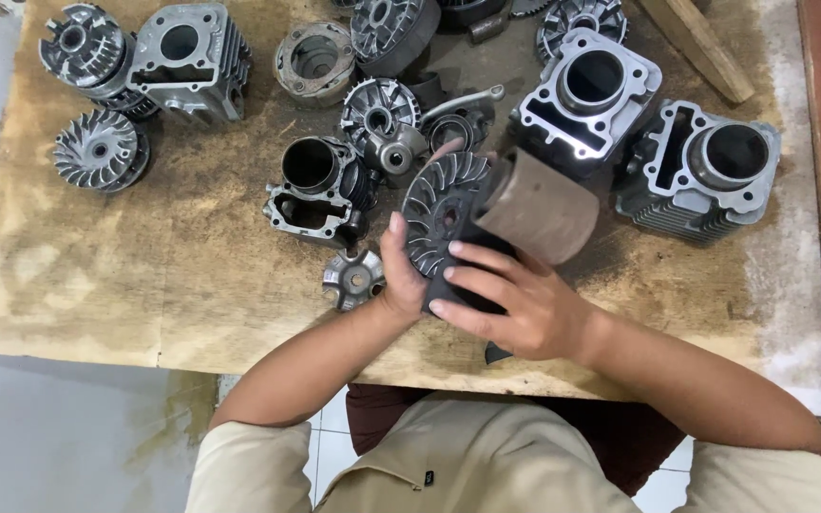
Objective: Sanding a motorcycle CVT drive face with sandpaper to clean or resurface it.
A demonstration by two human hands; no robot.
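Observation:
My left hand (401,271) grips the rim of a dark finned pulley disc (444,211), held tilted above the wooden table (144,266). My right hand (515,304) rests its fingers on the lower side of the same disc. A folded piece of brown sandpaper (539,209) lies against the disc's right side, above my right hand's fingers. A small star-shaped metal part (353,278) lies on the table just left of my left wrist. A dark engine cylinder (320,185) stands further left.
Several engine cylinders (589,95) (705,171) (187,62) and finned pulley discs (99,150) (83,47) are spread over the far half of the table. A wooden plank (696,43) lies at the far right. Pale floor (49,437) lies below the table's near edge.

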